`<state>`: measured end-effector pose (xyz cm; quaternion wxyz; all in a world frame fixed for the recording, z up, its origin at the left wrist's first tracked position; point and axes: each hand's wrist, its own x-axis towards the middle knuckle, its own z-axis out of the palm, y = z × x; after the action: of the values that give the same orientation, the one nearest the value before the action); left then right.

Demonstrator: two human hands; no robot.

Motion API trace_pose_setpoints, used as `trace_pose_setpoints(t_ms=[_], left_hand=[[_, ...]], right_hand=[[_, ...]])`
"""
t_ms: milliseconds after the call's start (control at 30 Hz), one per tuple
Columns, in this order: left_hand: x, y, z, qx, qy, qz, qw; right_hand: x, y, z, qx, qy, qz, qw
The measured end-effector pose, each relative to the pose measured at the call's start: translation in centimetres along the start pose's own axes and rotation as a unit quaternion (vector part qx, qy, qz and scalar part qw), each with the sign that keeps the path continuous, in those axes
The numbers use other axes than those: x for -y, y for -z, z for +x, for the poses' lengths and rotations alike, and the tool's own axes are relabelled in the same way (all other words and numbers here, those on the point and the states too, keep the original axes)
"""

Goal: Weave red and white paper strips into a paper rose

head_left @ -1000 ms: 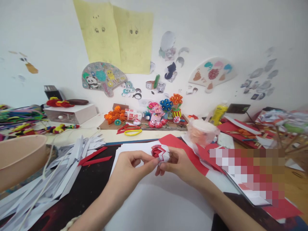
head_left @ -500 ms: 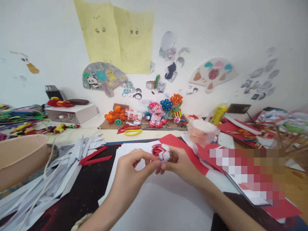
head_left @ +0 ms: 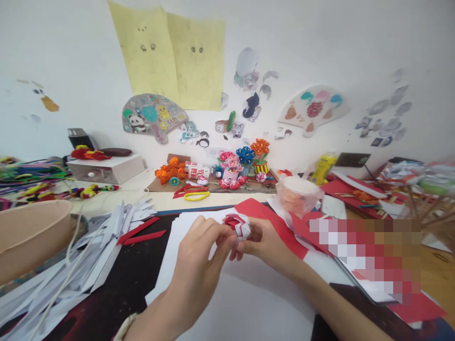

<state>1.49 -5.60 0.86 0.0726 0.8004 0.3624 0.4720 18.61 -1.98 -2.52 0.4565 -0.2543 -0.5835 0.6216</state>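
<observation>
A small ball folded from red and white paper strips (head_left: pixel 243 228) is held between my two hands over a stack of white paper (head_left: pixel 249 303). My left hand (head_left: pixel 208 246) pinches its left edge with thumb and index finger, partly covering it. From the right, my right hand (head_left: pixel 265 241) grips the ball, with the thumb below and the fingers curled behind it. Red strips show in the ball's open side, which is turned to the left. Similar red and white balls (head_left: pixel 232 182) sit at the back beside pink flowers (head_left: pixel 230 161).
White paper strips (head_left: pixel 106 237) and red strips (head_left: pixel 144 231) lie to the left, near a beige basin (head_left: pixel 35 227). Red paper sheets (head_left: pixel 263 218) lie behind my right hand. A plastic-wrapped cup (head_left: pixel 298 192) stands at the back right; yellow-handled scissors (head_left: pixel 196 195) lie at the back.
My left hand has turned, its wrist shifting to the right and its knuckles rising, while still pinching the ball's edge. The ball has tilted slightly; my right hand stays nearly in place.
</observation>
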Motion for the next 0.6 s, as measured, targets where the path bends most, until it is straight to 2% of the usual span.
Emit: trace_pose_setpoints(t_ms=[167,400,600], left_hand=[[0.0,-0.1,-0.1,-0.014,-0.012,0.016,1.000],[0.6,1.2,0.2,-0.048,-0.010,0.011,0.999],[0.6,1.2,0.5,-0.037,-0.038,0.043,0.998]], right_hand=[[0.1,-0.1,0.0,-0.009,-0.001,-0.010,1.000],[0.6,-0.2,0.1,0.003,0.005,0.005,1.000],[0.6,-0.2,0.0,-0.004,0.000,-0.006,1.000]])
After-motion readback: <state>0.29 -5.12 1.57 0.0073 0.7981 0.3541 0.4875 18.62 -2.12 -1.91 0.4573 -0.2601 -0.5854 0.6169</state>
